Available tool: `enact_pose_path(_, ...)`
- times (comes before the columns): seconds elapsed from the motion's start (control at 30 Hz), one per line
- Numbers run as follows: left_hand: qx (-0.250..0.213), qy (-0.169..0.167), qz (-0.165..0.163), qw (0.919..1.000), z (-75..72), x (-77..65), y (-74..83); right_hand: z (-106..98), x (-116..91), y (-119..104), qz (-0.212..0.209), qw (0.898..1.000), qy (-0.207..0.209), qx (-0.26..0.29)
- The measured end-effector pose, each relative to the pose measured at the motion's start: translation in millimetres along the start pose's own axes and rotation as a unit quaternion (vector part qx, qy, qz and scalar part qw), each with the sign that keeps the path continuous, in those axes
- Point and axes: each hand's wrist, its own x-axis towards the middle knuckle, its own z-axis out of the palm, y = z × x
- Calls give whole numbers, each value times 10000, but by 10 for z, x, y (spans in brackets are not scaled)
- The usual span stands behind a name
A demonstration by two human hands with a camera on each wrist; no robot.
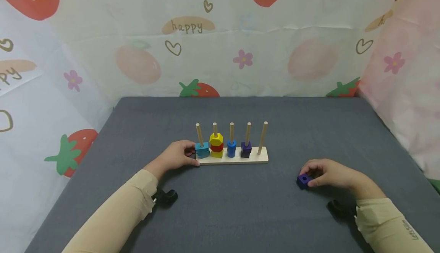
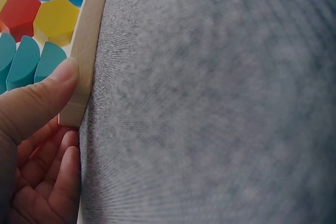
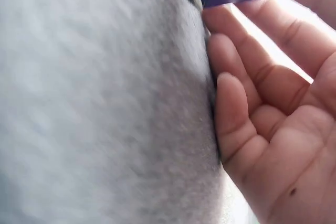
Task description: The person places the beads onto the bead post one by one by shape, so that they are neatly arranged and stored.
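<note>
A wooden peg board [image 1: 233,161] with several upright pegs stands mid-table. My left hand [image 1: 177,154] grips its left end, the thumb [image 2: 63,77] against the front edge and the fingers curled by the corner. Teal half-round blocks [image 1: 202,150] are on the leftmost peg. Beside them come yellow and red hexagonal blocks [image 1: 216,147], blue cylinders [image 1: 231,149] and dark purple blocks [image 1: 246,150]; the rightmost peg [image 1: 262,138] carries no block. Off to the right, my right hand [image 1: 330,174] pinches a purple square block [image 1: 303,181] with a hole through it, at the table surface.
A dark grey cloth covers the table [image 1: 240,214]. Printed curtains [image 1: 268,27] hang behind it and at both sides. A black wrist-worn device [image 1: 166,197] sticks out below the left hand, another [image 1: 340,209] below the right.
</note>
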Motion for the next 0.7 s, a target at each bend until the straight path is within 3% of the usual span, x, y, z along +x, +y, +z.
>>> enact_pose_path(0.2,8,-3,1,10000,2,0,-6,-68,54,-55,345,9988,132,321)
enact_pose_path(0.47,-33,-17,-17,10000,-1,10,16,-277,198,-259,541,9953,782,171)
enact_pose_path(0.7,62,-26,39,10000,0,5,7,-494,413,-654,122,9901,1398,-8)
